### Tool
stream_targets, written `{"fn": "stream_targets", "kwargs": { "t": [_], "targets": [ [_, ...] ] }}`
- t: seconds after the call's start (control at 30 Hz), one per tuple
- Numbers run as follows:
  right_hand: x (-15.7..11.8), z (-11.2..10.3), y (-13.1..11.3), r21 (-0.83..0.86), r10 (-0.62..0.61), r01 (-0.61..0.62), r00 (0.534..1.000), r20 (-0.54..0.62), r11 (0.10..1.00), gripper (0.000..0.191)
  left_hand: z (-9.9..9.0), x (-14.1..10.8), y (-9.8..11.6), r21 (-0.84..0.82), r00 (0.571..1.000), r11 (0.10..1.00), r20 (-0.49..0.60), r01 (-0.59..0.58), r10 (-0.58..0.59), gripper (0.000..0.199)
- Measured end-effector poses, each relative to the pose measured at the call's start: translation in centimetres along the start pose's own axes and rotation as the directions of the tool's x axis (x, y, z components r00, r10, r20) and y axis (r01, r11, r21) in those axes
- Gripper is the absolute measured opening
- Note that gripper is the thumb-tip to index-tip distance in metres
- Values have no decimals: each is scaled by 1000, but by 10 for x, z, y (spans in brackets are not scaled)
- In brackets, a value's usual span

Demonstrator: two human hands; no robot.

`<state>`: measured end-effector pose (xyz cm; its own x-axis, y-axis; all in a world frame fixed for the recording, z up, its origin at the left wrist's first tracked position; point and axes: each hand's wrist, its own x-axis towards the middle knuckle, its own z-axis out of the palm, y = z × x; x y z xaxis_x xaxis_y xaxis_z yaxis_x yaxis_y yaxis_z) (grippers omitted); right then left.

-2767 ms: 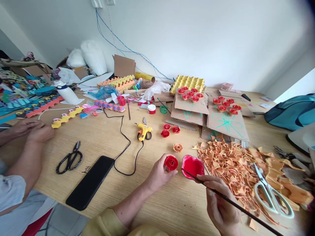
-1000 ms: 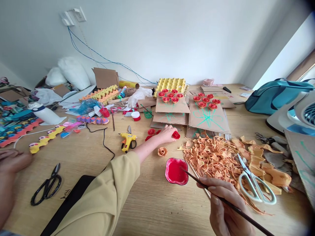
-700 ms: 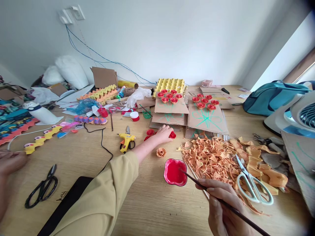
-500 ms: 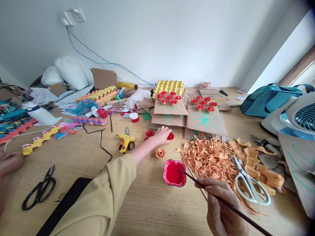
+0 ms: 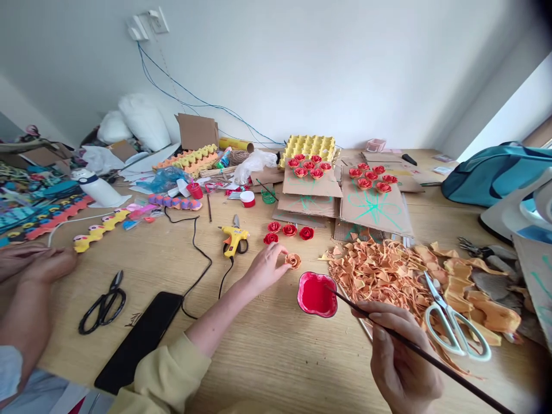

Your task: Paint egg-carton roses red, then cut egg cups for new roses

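Note:
My left hand (image 5: 265, 269) has its thumb and index finger at the left edge of an unpainted orange rose (image 5: 294, 261), which rests on the table. In my right hand (image 5: 399, 351) is a long dark brush (image 5: 425, 355), its tip in the red paint of a small scalloped dish (image 5: 317, 294). Several red roses (image 5: 289, 230) lie behind my left hand. More red roses (image 5: 364, 183) stand on stacked cardboard pieces (image 5: 375, 210) farther back.
Orange scraps (image 5: 379, 267) and white-handled scissors (image 5: 457, 328) lie at the right. A yellow glue gun (image 5: 234, 240), black scissors (image 5: 103, 305) and a black phone (image 5: 140, 339) lie at the left. Another person's hands (image 5: 47, 264) are at the far left, near a yellow painted strip (image 5: 101, 230).
My left hand has moved off the red roses toward me, to the orange rose. The brush tip stays in the dish. The view has shifted left, showing more of the other person's arms.

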<state>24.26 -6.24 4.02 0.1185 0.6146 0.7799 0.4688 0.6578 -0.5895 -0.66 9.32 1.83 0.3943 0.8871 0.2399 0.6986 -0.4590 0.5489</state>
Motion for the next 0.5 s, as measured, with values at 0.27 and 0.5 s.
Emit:
{"fn": "stream_targets", "kwargs": {
  "t": [0.27, 0.5],
  "targets": [
    [-3, 9, 5, 53, 49, -52, 997, 63, 997, 24, 36, 10, -7, -116, 998, 993, 51, 25, -19, 55],
    [-4, 15, 3, 0, 42, -42, 995, 90, 999, 22, 38, -17, 0, -177, 992, 981, -86, 77, -94, 54]
  ]
}}
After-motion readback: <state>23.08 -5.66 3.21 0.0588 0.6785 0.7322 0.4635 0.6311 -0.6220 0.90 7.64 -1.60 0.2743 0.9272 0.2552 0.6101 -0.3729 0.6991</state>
